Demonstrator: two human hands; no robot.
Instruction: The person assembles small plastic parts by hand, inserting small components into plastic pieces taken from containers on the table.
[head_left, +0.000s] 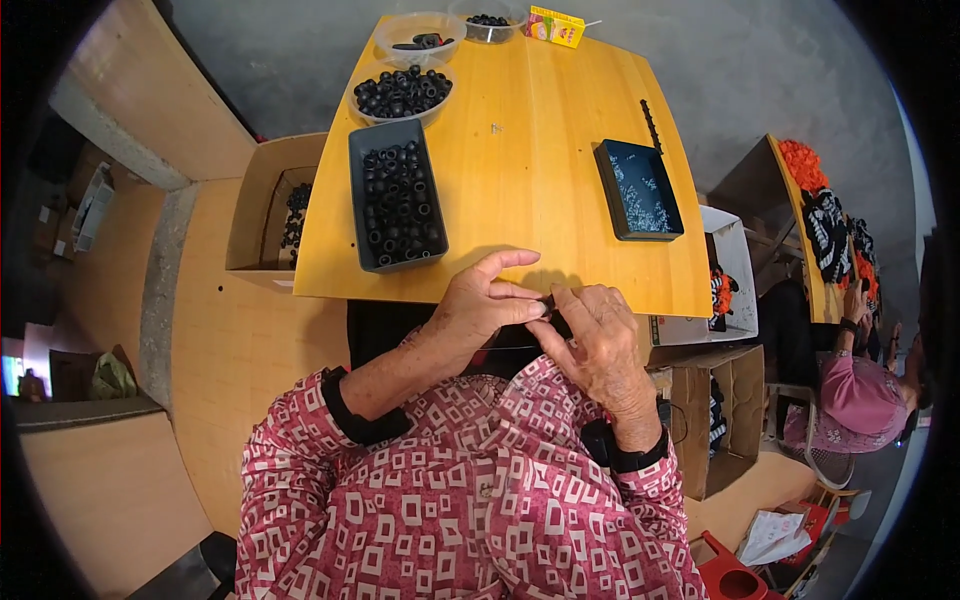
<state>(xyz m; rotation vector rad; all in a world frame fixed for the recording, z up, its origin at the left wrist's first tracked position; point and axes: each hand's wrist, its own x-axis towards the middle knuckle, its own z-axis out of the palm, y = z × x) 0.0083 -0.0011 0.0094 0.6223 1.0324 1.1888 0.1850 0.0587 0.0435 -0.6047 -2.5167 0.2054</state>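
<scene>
Close together at the table's front edge, my left hand (pixel 483 302) and my right hand (pixel 596 340) pinch a small black piece (pixel 546 306) between their fingertips. Its kind is mostly hidden by the fingers. My left index finger stretches out above it, while the thumb presses on the piece. Left of my hands stands a dark grey rectangular bin (pixel 360 215) filled with black ring-like pieces (pixel 398 200). To the far right is a dark tray (pixel 664 232) with many tiny pale bits (pixel 640 195) scattered in it.
Clear bowls (pixel 440 115) of black pieces stand at the table's back left, near a yellow drink carton (pixel 555 28). A black ribbed strip (pixel 651 127) lies at the right edge. Cardboard boxes (pixel 250 225) flank the yellow table (pixel 520 150). Another person (pixel 860 400) sits far right.
</scene>
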